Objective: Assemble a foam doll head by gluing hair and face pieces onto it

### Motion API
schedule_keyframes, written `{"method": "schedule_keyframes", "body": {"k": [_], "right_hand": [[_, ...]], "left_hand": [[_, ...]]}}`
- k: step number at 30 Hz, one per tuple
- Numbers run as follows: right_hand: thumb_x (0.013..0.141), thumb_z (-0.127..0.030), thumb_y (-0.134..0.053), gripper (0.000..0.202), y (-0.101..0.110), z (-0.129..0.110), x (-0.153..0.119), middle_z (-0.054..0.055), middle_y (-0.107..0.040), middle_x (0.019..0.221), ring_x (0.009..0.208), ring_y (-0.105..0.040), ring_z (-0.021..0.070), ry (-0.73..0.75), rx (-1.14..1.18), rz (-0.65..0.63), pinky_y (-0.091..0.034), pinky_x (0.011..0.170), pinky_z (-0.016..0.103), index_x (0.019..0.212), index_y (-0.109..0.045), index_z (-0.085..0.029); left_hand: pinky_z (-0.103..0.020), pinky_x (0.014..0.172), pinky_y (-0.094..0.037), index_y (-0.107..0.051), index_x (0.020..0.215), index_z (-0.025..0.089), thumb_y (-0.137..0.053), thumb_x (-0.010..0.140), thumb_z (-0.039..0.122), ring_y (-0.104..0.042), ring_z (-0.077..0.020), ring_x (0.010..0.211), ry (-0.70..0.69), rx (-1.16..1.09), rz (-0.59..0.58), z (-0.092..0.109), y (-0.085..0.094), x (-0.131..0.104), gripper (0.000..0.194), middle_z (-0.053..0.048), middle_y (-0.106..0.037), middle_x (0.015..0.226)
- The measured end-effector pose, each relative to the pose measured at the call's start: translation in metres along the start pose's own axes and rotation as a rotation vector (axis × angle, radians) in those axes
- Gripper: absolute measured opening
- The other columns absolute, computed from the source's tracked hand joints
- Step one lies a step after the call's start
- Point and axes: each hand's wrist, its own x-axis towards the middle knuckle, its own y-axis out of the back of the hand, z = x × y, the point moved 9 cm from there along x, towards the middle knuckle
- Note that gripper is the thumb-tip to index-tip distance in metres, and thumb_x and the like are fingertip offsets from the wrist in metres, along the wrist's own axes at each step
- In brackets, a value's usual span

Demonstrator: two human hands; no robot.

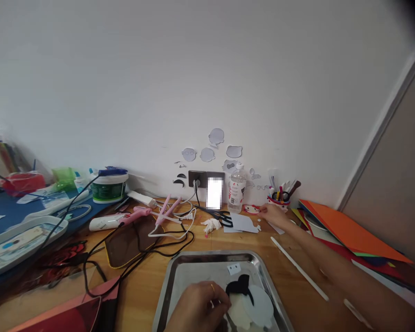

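My left hand (204, 304) hovers over the metal tray (183, 254), thumb and fingers pinched. What it pinches, if anything, is hidden. Right by its fingertips lie a black paper hair piece (240, 285), a cream round paper cutout (240, 311) and a pale blue-grey paper cutout (261, 304), which overlap. A small white paper piece with dark dots (234, 269) lies farther back in the tray. At the wall, my right hand (274, 216) has its fingertips closed at the right edge of a red card with a white cat face (251, 210).
A clear bottle (237, 189), black scissors (224, 217) and white paper scraps (244, 222) are near the wall. Pink glue guns (168, 212) and cables sit left. A white stick (299, 268) and coloured sheets (349, 230) lie right. Several paper shapes (207, 154) are on the wall.
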Motion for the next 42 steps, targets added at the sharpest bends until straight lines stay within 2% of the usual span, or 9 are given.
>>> {"method": "schedule_keyframes", "body": {"k": [4, 9, 12, 15, 19, 23, 33, 42], "right_hand": [[0.083, -0.030, -0.048, 0.029, -0.027, -0.016, 0.030, 0.006, -0.054, 0.108, 0.090, -0.055, 0.0178, -0.034, -0.068, -0.038, -0.046, 0.075, 0.038, 0.108, -0.050, -0.016], [0.083, -0.030, -0.048, 0.030, -0.045, -0.013, 0.052, 0.006, -0.054, 0.107, 0.089, -0.055, 0.0175, -0.087, -0.158, -0.070, -0.046, 0.074, 0.038, 0.108, -0.050, -0.016], [0.083, -0.030, -0.048, 0.029, -0.040, -0.009, 0.053, 0.006, -0.054, 0.107, 0.088, -0.055, 0.0172, -0.097, -0.208, -0.029, -0.047, 0.073, 0.038, 0.108, -0.050, -0.015], [0.083, -0.031, -0.048, 0.030, -0.026, -0.010, 0.042, 0.006, -0.054, 0.108, 0.090, -0.055, 0.0179, -0.095, -0.266, 0.082, -0.046, 0.075, 0.039, 0.108, -0.050, -0.016], [0.082, -0.032, -0.049, 0.032, -0.005, -0.020, 0.019, 0.007, -0.051, 0.112, 0.096, -0.052, 0.0199, -0.056, -0.333, 0.259, -0.043, 0.079, 0.041, 0.110, -0.048, -0.016], [0.082, -0.031, -0.049, 0.032, 0.003, -0.030, 0.007, 0.007, -0.052, 0.110, 0.094, -0.053, 0.0195, -0.030, -0.360, 0.357, -0.045, 0.076, 0.039, 0.110, -0.048, -0.016], [0.083, -0.030, -0.049, 0.031, 0.001, -0.031, 0.014, 0.007, -0.052, 0.109, 0.090, -0.054, 0.0181, -0.092, -0.381, 0.459, -0.047, 0.073, 0.037, 0.110, -0.048, -0.016], [0.083, -0.030, -0.048, 0.031, -0.002, -0.026, 0.019, 0.007, -0.052, 0.109, 0.089, -0.055, 0.0176, -0.099, -0.364, 0.463, -0.047, 0.072, 0.037, 0.110, -0.048, -0.016]], "left_hand": [[-0.016, 0.059, -0.039, -0.066, 0.078, 0.016, -0.050, 0.065, 0.012, -0.056, -0.0102, 0.067, -0.015, 0.022, -0.055, -0.013, -0.005, 0.006, 0.021, -0.003, -0.065, 0.079], [-0.016, 0.059, -0.038, -0.067, 0.080, 0.017, -0.052, 0.068, 0.016, -0.055, -0.0103, 0.067, -0.061, 0.033, -0.064, -0.016, -0.004, 0.008, 0.020, -0.004, -0.065, 0.079], [-0.017, 0.059, -0.038, -0.067, 0.081, 0.016, -0.052, 0.069, 0.017, -0.055, -0.0106, 0.067, -0.054, 0.043, -0.069, -0.013, -0.004, 0.007, 0.019, -0.004, -0.065, 0.079], [-0.017, 0.059, -0.038, -0.067, 0.081, 0.017, -0.052, 0.068, 0.015, -0.055, -0.0107, 0.067, -0.024, 0.063, -0.076, -0.014, -0.006, 0.006, 0.020, -0.003, -0.065, 0.079], [-0.016, 0.060, -0.038, -0.067, 0.081, 0.018, -0.052, 0.068, 0.013, -0.056, -0.0103, 0.068, -0.031, 0.061, -0.095, -0.013, -0.009, 0.006, 0.021, -0.002, -0.065, 0.079], [-0.016, 0.061, -0.038, -0.067, 0.079, 0.017, -0.051, 0.069, 0.013, -0.055, -0.0098, 0.068, -0.077, 0.048, -0.084, -0.009, -0.009, 0.006, 0.019, -0.002, -0.065, 0.078], [-0.017, 0.062, -0.038, -0.067, 0.079, 0.019, -0.051, 0.066, 0.011, -0.055, -0.0105, 0.069, -0.039, 0.059, -0.101, -0.016, -0.011, 0.007, 0.022, -0.002, -0.064, 0.077], [-0.017, 0.062, -0.038, -0.066, 0.078, 0.020, -0.050, 0.065, 0.012, -0.056, -0.0109, 0.070, 0.023, 0.052, -0.091, -0.022, -0.013, 0.008, 0.022, -0.002, -0.063, 0.077]]}}
